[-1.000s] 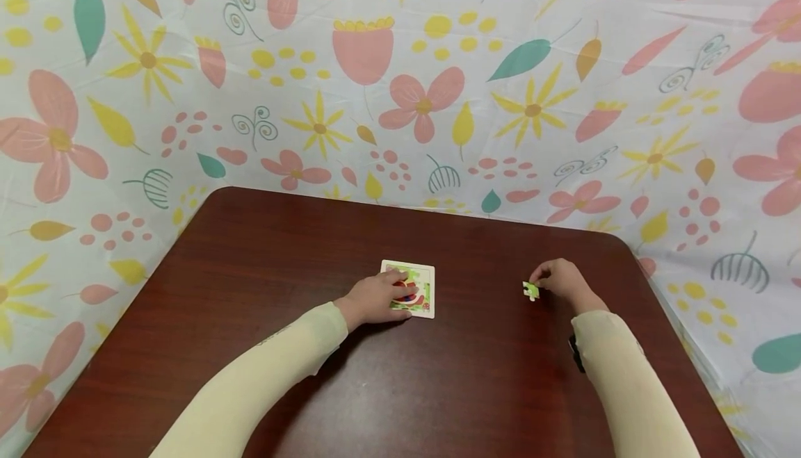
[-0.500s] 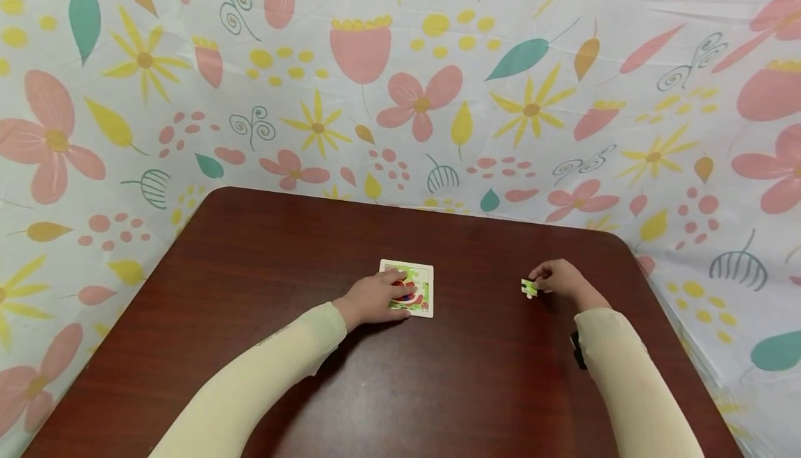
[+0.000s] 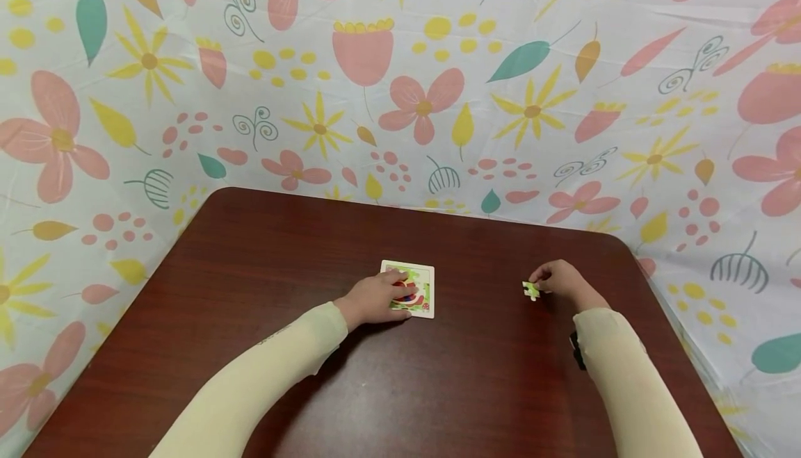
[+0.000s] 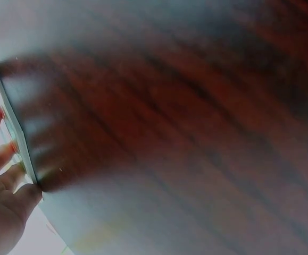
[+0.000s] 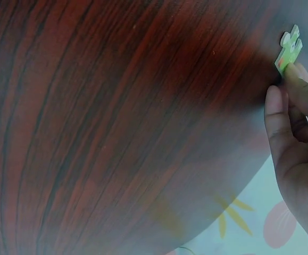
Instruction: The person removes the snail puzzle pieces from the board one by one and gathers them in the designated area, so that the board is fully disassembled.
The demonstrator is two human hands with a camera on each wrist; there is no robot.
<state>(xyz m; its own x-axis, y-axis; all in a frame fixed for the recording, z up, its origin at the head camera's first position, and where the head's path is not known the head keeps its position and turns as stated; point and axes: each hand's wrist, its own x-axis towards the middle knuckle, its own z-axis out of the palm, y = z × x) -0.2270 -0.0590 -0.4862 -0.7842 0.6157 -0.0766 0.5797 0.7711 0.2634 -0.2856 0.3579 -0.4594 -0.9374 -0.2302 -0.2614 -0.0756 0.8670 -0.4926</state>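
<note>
A small square jigsaw board (image 3: 427,274) lies on the table, white-rimmed, with a red and green picture. Across its left part rests my left hand (image 3: 374,298), fingers spread, hiding much of the picture. In the left wrist view the fingertips of my left hand (image 4: 2,196) touch the board (image 4: 16,125) near its edges. Well to the right, my right hand (image 3: 561,283) pinches a green puzzle piece (image 3: 530,290) between thumb and finger. The right wrist view has the piece (image 5: 289,50) sticking out from the fingertips of my right hand (image 5: 297,138).
Both hands work over a dark red-brown wooden table (image 3: 300,235) with rounded far corners. A white floral cloth (image 3: 400,166) hangs behind it and along the sides. A dark band (image 3: 577,351) shows at the right wrist.
The puzzle piece has turned slightly in my right fingers. My left hand has stayed on the jigsaw board.
</note>
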